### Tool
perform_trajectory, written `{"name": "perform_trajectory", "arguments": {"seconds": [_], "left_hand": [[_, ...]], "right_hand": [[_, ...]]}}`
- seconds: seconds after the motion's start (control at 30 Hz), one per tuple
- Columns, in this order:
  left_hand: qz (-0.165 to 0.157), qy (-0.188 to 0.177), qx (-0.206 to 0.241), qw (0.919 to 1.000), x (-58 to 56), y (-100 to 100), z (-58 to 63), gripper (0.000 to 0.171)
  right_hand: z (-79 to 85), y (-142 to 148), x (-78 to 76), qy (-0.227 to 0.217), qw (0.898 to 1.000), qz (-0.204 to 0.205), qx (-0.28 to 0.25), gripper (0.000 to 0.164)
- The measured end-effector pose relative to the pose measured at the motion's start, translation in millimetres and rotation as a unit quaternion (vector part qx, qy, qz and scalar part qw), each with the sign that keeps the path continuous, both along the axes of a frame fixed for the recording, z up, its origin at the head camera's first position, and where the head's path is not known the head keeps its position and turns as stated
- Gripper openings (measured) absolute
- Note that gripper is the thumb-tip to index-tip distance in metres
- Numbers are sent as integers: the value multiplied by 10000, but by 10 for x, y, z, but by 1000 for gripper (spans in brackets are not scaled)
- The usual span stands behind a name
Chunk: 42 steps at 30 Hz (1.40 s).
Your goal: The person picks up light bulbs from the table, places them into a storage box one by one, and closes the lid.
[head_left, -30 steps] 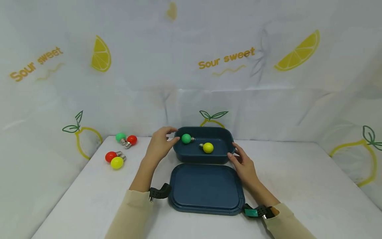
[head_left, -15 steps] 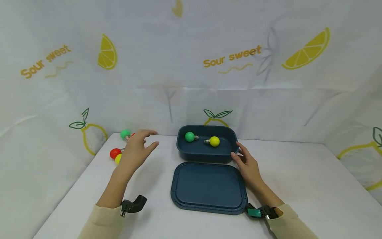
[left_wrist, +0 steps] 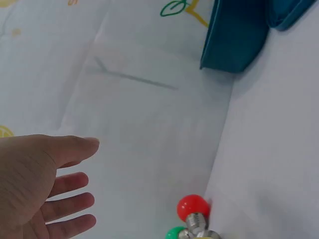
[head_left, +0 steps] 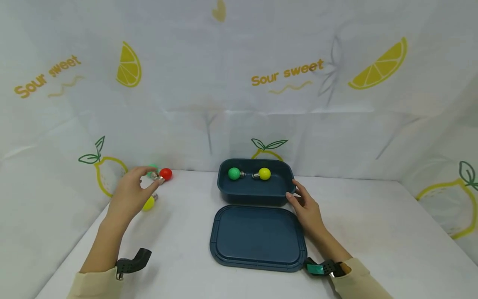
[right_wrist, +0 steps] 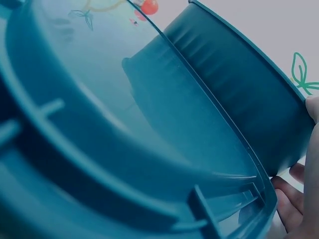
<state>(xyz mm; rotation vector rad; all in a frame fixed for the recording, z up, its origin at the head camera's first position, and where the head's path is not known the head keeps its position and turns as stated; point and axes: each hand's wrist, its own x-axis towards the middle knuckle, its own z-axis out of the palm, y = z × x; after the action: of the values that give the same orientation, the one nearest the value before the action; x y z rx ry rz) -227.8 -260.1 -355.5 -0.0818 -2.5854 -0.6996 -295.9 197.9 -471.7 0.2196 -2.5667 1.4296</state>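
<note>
My left hand point(head_left: 130, 193) hovers at the loose light bulbs on the left, thumb and fingers apart, with nothing between them in the left wrist view. Just past its fingertips lie a red bulb point(head_left: 166, 174) and a partly covered green bulb point(head_left: 152, 170). A yellow bulb point(head_left: 148, 203) shows beneath the hand, which hides another red one. My right hand point(head_left: 308, 211) grips the right front corner of a dark blue box point(head_left: 254, 199), thumb at the rim. Inside the box, a green bulb point(head_left: 234, 173) and a yellow bulb point(head_left: 264, 173) lie with their metal bases facing.
The box's dark blue lid point(head_left: 257, 236) lies flat on the white table point(head_left: 373, 232), right in front of the box. A white printed sheet point(head_left: 179, 91) rises behind the table and along its left side.
My left hand has left the box's left rim and moved left to the loose bulbs. The yellow bulb in the box has rolled toward the back. My right hand stays at its corner.
</note>
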Motion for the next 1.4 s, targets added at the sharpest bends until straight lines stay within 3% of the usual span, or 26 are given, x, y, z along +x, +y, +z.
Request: {"name": "perform_trajectory", "arguments": {"seconds": [0.2,0.47,0.77,1.13,1.4], "left_hand": [[131,-116,-290,9994,-76,-137,-147,40],[272,-972,-303,9944,-182,-265,-379,46],[370,-1431,-327,9885,-258,-317,-556,44],[343,-1570,-341,9864,-312,-321,-735,41],[238,-1703,-383,9844,-306,-299,-778,44]], "right_hand": [[-7,-13,-8,96,9999,54,-67,60],[6,-21,5,72,10000,28,-53,59],[-12,-11,-8,103,9999,-9,13,59],[-13,-3,10,12,10000,-54,20,60],[11,-6,14,36,10000,-35,51,61]]}}
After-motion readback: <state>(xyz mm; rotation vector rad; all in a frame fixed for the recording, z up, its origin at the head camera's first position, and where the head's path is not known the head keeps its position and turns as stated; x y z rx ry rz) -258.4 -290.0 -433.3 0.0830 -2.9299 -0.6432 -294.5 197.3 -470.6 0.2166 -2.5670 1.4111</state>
